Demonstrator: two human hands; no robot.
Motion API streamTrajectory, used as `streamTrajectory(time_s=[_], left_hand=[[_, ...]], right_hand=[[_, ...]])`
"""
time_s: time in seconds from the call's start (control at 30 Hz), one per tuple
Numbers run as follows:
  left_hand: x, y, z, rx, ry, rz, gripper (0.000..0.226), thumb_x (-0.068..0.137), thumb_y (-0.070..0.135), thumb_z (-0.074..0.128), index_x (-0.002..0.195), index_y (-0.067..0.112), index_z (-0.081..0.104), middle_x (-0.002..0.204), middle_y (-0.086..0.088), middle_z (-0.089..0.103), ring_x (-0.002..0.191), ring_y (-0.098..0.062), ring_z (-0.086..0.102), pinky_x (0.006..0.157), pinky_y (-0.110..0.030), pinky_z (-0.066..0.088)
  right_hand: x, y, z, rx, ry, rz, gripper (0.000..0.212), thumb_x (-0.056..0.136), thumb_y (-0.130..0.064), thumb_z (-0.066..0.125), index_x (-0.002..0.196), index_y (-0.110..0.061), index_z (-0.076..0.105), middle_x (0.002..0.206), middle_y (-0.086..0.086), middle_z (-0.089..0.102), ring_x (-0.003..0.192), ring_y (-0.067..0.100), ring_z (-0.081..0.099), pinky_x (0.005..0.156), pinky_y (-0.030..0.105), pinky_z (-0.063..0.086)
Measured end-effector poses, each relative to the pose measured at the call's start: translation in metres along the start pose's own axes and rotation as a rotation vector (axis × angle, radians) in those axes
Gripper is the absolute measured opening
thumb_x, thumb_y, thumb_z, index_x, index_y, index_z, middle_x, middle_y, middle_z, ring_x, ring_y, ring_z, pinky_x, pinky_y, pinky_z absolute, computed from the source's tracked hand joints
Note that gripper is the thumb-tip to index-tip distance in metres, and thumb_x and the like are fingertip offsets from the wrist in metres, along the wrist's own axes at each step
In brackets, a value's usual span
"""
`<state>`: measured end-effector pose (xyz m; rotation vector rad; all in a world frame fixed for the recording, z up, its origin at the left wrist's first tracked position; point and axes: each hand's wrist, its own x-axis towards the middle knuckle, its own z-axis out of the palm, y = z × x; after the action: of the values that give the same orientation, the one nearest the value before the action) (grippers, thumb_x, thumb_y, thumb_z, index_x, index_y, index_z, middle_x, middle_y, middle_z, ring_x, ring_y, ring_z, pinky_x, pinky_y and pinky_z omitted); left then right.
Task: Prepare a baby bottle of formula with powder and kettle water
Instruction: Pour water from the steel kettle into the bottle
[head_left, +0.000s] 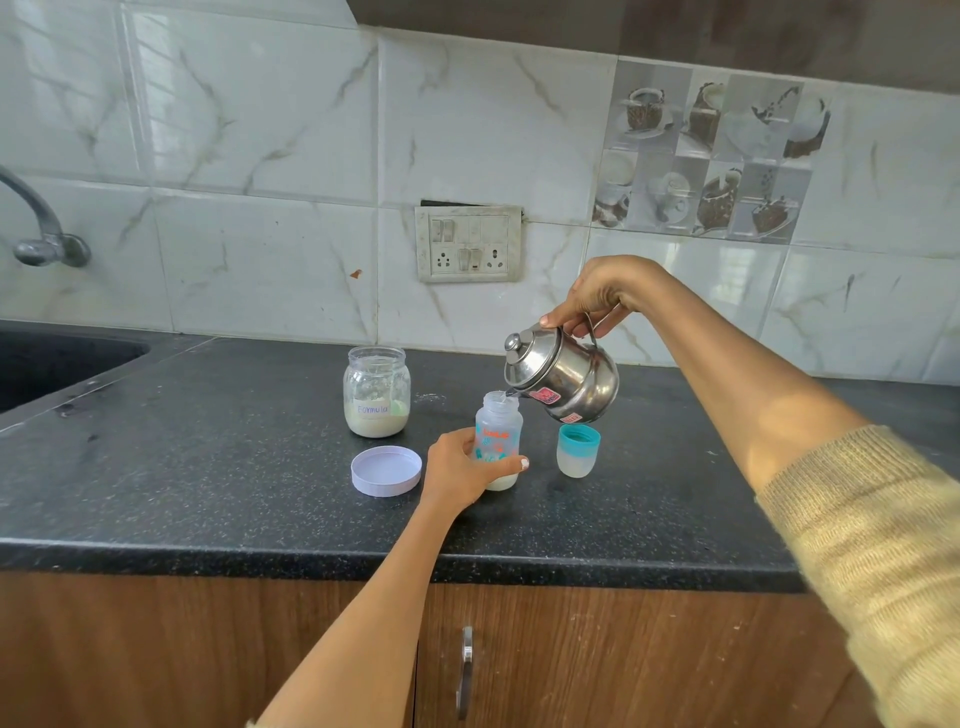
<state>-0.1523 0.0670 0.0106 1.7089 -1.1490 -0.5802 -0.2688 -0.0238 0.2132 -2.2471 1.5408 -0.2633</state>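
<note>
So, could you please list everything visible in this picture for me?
Clear plastic baby bottle: one, teal and orange print, counter centre.
Steel kettle: one, silver, tilted over the bottle.
Glass formula jar: one, clear, open, behind-left.
Round jar lid: one, lilac, front of jar.
Teal-rimmed bottle cap: one, frosted, right of bottle.
Stone counter: one, black.
Switch panel: one, white, wall.
Tap: one, chrome, far left.
Left hand: holds bottle.
Right hand: holds kettle.

My left hand (467, 467) hides the bottle's (500, 426) lower left side. I can't read the kettle's (563, 376) red stickers. The tap (41, 228) and sink (57, 358) run off the left edge, my right sleeve (878, 545) off the right.
</note>
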Motion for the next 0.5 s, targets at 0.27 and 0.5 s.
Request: streamTrajectory(time_s=[0.27, 0.5], left_hand=[[0.0011, -0.0001, 0.0004, 0.015, -0.008, 0.01, 0.066, 0.075, 0.038, 0.073, 0.131, 0.015, 0.048, 0.136, -0.004, 0.052, 0.124, -0.021, 0.051, 0.103, -0.035, 0.04], [0.0031, -0.0027, 0.0009, 0.015, -0.003, 0.034, 0.065, 0.074, 0.038, 0.074, 0.129, 0.014, 0.05, 0.134, -0.004, 0.054, 0.122, -0.021, 0.052, 0.101, -0.033, 0.042]], right_hand=[[0.0022, -0.0006, -0.0009, -0.012, -0.006, 0.011, 0.025, 0.084, -0.031, 0.069, 0.078, -0.009, 0.061, 0.078, 0.0, 0.063, 0.072, 0.008, 0.058, 0.089, 0.028, 0.053], [0.0036, 0.0014, -0.0005, -0.021, -0.01, 0.016, 0.024, 0.085, -0.03, 0.069, 0.079, -0.008, 0.06, 0.08, 0.0, 0.062, 0.089, 0.012, 0.06, 0.095, 0.029, 0.051]])
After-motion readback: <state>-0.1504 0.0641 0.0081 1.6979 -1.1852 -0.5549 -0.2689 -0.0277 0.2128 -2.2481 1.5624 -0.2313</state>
